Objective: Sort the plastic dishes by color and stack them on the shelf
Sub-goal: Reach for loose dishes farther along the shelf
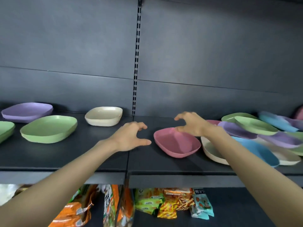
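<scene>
Purple stack [27, 112], green stack [49, 128] and cream stack [104, 117] sorted at shelf [73, 154] left. Pink dish [177, 142] alone mid-shelf. Mixed pile [255, 126] at right unsorted. Left hand [129, 136] spread, empty; right hand [190, 124] wide over the pink dish's far rim, gripping nothing.

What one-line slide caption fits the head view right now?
Left hand and right hand hover at a pink dish on the shelf, between sorted stacks and a mixed pile.

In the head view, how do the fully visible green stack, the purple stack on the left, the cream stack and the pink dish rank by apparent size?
1. green stack
2. purple stack and pink dish: too alike to rank; the pink dish is nearer the camera
3. cream stack, farther back
</scene>
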